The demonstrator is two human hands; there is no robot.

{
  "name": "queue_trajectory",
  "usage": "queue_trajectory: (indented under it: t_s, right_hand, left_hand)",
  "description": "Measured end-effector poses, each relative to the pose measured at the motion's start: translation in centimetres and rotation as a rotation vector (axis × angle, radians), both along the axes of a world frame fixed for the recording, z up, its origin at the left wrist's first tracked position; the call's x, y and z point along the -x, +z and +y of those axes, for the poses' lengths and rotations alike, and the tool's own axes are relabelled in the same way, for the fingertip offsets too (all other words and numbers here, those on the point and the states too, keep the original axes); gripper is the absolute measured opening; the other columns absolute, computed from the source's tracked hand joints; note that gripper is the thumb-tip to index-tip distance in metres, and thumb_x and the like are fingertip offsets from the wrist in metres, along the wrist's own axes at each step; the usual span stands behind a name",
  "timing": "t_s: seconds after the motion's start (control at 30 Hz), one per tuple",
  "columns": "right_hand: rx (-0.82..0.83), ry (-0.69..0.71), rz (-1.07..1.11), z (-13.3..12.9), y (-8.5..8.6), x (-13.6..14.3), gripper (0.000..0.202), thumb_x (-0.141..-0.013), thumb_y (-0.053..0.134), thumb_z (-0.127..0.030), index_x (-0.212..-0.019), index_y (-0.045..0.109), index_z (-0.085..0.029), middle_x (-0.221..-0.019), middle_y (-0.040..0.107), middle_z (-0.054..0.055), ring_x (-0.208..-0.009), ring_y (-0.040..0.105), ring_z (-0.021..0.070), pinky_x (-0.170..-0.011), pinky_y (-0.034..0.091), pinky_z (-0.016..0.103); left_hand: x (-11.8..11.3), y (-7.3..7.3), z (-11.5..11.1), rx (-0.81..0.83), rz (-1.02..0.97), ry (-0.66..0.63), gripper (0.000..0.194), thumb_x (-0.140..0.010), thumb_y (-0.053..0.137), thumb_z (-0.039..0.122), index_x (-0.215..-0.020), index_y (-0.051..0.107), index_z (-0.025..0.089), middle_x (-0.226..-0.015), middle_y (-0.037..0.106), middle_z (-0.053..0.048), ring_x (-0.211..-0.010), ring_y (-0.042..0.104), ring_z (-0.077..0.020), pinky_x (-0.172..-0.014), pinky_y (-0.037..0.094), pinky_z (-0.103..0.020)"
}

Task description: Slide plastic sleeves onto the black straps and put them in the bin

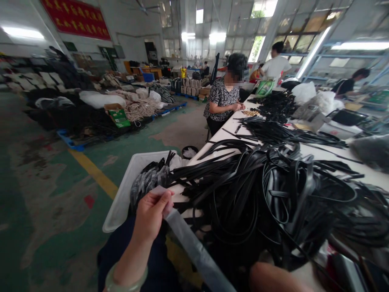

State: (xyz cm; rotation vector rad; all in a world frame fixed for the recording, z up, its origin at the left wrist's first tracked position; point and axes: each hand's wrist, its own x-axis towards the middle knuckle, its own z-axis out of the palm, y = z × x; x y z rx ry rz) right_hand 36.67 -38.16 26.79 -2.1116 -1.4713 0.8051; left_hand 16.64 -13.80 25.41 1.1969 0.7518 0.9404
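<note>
My left hand [154,209], with a pale bangle on its wrist, pinches one end of a long, translucent plastic strip [194,251]. The strip runs down and to the right, out of the bottom of the view. At the bottom edge, my right hand [273,278] shows only as a blurred patch of skin; its fingers are hidden. Just beyond the strip, a big tangled pile of black straps [243,190] lies on the white table [370,174].
A white bin [121,194] holding plastic-wrapped black straps stands left of the table. Farther along the table's left side sits a person [223,95] with hands over small gold-coloured parts [251,112]. Clear plastic bags [319,101] lie at the back right. Loaded blue pallets [69,142] stand left.
</note>
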Motion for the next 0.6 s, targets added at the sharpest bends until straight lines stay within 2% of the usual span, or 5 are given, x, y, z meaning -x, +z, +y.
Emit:
queue_trajectory:
  t_s: [0.1,0.2,0.37,0.47,0.6]
  right_hand:
    - [0.076,-0.105,0.071,3.5,0.4,-4.3,0.02,-0.093,0.06,-0.035,-0.102,0.065,-0.017,-0.099,0.067,0.005,-0.079,0.064,0.0145,-0.069,0.055,0.03]
    - [0.07,-0.327,0.097,10.0,1.1,-9.5,0.036,-0.094,0.056,-0.041,-0.075,0.066,-0.012,-0.066,0.064,0.002,-0.057,0.06,0.0115,-0.058,0.051,0.025]
    - [-0.033,-0.529,0.196,18.5,1.9,-14.4,0.025,-0.094,0.059,-0.036,-0.099,0.064,-0.012,-0.094,0.066,0.005,-0.078,0.064,0.0147,-0.07,0.055,0.031]
    - [-0.116,-0.453,0.388,18.6,1.7,-13.3,0.025,-0.096,0.055,-0.038,-0.101,0.061,-0.014,-0.087,0.064,0.001,-0.066,0.061,0.0107,-0.059,0.053,0.026]
    - [-0.191,-0.226,0.633,13.5,1.3,-7.3,0.043,-0.086,0.059,-0.057,-0.074,0.057,-0.016,-0.05,0.048,-0.008,-0.035,0.039,0.0052,-0.037,0.036,0.017]
  left_hand:
    - [1.0,1.1,-0.6,-0.186,0.276,-0.172,0.028,-0.077,0.072,0.04,-0.067,0.064,0.015,-0.054,0.053,0.002,-0.047,0.044,-0.0092,-0.045,0.033,-0.02]
    - [0.8,2.0,-1.7,-0.382,0.458,-0.254,0.036,-0.076,0.072,0.04,-0.056,0.055,0.016,-0.053,0.047,0.003,-0.051,0.043,-0.0103,-0.049,0.032,-0.021]
    - [0.0,1.8,-2.9,-0.358,0.41,-0.53,0.029,-0.085,0.063,0.045,-0.081,0.063,0.016,-0.062,0.053,0.002,-0.054,0.045,-0.0105,-0.05,0.033,-0.02]
    - [0.2,1.3,-3.3,-0.304,0.347,-0.55,0.031,-0.091,0.053,0.047,-0.085,0.057,0.017,-0.06,0.049,0.004,-0.05,0.043,-0.0093,-0.05,0.033,-0.02]
    - [0.2,1.3,-3.5,-0.4,0.371,-0.569,0.033,-0.092,0.054,0.042,-0.073,0.057,0.016,-0.065,0.053,0.0,-0.061,0.05,-0.0122,-0.059,0.037,-0.022]
